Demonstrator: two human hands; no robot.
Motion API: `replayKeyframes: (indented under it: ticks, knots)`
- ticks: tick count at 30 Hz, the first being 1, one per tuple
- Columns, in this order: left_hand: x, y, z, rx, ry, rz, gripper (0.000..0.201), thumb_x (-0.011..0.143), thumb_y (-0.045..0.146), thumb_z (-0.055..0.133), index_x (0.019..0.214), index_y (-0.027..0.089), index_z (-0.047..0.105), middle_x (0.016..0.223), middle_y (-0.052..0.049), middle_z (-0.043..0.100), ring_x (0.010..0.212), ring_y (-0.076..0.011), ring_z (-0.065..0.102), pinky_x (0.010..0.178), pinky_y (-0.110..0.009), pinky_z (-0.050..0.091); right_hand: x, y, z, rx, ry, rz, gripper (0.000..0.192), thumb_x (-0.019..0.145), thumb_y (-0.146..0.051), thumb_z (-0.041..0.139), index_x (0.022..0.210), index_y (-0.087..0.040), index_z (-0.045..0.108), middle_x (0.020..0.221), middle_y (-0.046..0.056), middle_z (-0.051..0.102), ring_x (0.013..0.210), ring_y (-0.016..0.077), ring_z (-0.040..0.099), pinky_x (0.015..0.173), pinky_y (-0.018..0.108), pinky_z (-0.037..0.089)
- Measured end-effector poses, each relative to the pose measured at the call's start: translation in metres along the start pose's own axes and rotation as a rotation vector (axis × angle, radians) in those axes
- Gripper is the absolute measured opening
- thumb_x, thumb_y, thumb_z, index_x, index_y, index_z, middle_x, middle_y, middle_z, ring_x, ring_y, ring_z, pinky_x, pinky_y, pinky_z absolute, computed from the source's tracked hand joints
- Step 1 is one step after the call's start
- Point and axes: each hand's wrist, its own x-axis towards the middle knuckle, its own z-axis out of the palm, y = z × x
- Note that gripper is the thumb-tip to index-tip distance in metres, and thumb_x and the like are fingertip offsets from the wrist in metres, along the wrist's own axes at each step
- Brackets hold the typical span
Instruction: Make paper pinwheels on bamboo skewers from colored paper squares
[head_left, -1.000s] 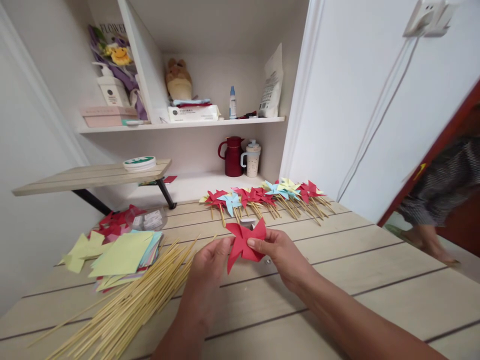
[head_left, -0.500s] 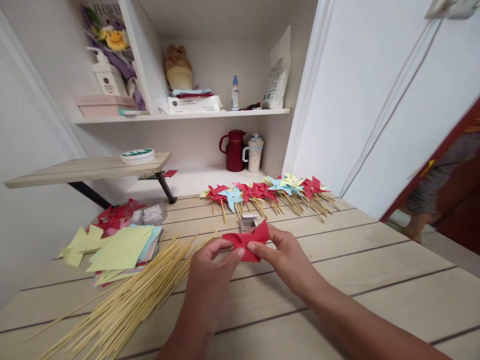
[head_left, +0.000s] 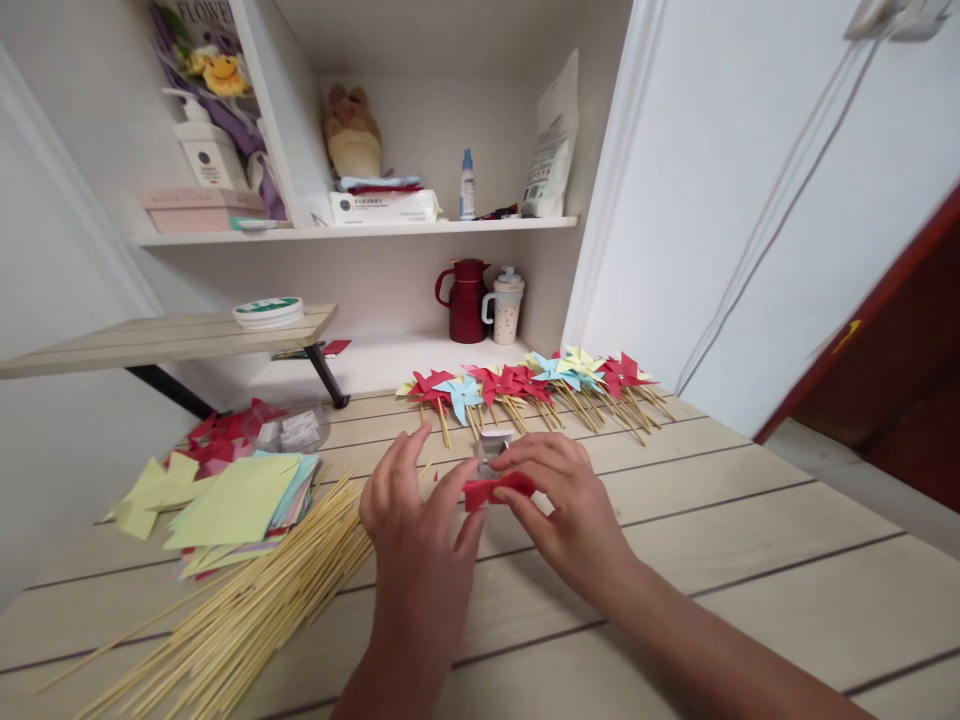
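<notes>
A red paper pinwheel, partly folded, is held low over the table between both hands. My right hand pinches its right side between thumb and fingers. At the left end, the thumb and index finger of my left hand close on the paper, while the other fingers are raised. Just behind the paper stands a small open box, partly covered by my right fingers; its contents are hard to make out. To the left of my left hand lies a bundle of thin wooden sticks.
Finished pinwheels on sticks lie in a row at the back. On the left are stacked coloured paper squares, red cut paper and a clear container. A raised shelf overhangs the left. A dark red jug and a cup stand behind.
The red paper has tilted from facing me to nearly edge-on. My left fingers have lifted and spread, and my right fingers have come over its top. A person's leg at the right has gone from view.
</notes>
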Motion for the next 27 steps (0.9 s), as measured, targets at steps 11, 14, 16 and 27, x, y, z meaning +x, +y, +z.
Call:
replayKeyframes:
  ticks: [11,14,16,27]
  knots:
    - [0.0,0.007,-0.003,0.078,0.036,0.15,0.015,0.087,0.017,0.064,0.078,0.026,0.072,0.134,-0.009,0.063,0.129,-0.0308,0.049,0.109,-0.06,0.026,-0.001,-0.007,0.0,-0.095,-0.02,-0.162,0.017,0.086,-0.01,0.06,0.09,-0.024,0.068,0.101,0.002,0.076,0.105,0.0252,0.06,0.096,0.047,0.04]
    - [-0.001,0.005,-0.002,0.084,0.038,0.161,0.016,0.088,0.018,0.063,0.077,0.026,0.072,0.132,-0.007,0.065,0.127,-0.0301,0.051,0.109,-0.059,0.026,-0.002,-0.007,-0.001,-0.102,-0.014,-0.18,0.018,0.088,-0.011,0.059,0.091,-0.025,0.069,0.101,0.002,0.076,0.105,0.025,0.06,0.099,0.048,0.039]
    - [-0.001,0.005,-0.003,0.073,0.038,0.173,0.018,0.088,0.017,0.062,0.077,0.027,0.072,0.13,-0.005,0.067,0.125,-0.0297,0.052,0.109,-0.059,0.025,-0.002,-0.007,-0.001,-0.112,-0.01,-0.197,0.019,0.089,-0.01,0.057,0.092,-0.025,0.068,0.102,0.002,0.076,0.106,0.0249,0.06,0.101,0.049,0.038]
    - [0.008,-0.01,0.0,-0.545,-0.157,-0.579,0.009,0.074,0.032,0.072,0.073,0.026,0.079,0.086,-0.004,0.074,0.086,-0.0247,0.064,0.084,-0.039,0.048,0.0,-0.008,-0.009,0.081,0.041,-0.001,0.038,0.091,-0.027,0.064,0.128,-0.029,0.057,0.137,0.008,0.058,0.128,0.0272,0.05,0.108,0.049,0.039]
